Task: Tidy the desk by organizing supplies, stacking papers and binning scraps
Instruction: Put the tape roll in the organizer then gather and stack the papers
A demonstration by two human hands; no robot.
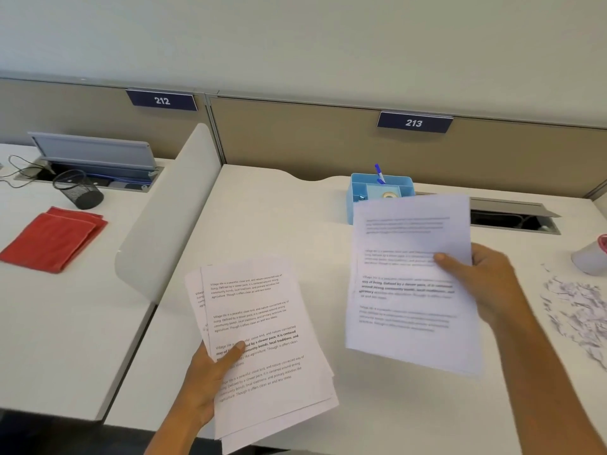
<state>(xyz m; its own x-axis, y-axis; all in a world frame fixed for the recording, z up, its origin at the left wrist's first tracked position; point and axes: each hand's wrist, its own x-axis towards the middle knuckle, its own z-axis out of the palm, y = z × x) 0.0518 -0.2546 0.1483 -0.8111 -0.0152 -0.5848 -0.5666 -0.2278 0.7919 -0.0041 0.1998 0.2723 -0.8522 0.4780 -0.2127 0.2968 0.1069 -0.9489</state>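
My left hand [210,379] grips a fanned stack of printed sheets [262,339] by its lower left edge, above the near part of the white desk [272,224]. My right hand [486,280] holds a second bunch of printed pages [407,307] by the right edge, lifted and blurred, to the right of the first stack. Behind these pages stands a blue organizer tray [358,192] with a blue pen [379,174] upright in it and a tape roll inside. A pile of shredded paper scraps [578,310] lies on the desk at the far right.
A white cup with a red rim [591,257] stands at the right edge. An open cable slot [512,218] runs along the back. A curved divider [170,205] separates the neighbouring desk, where a red cloth [52,238] and a black mesh pen holder [78,190] sit.
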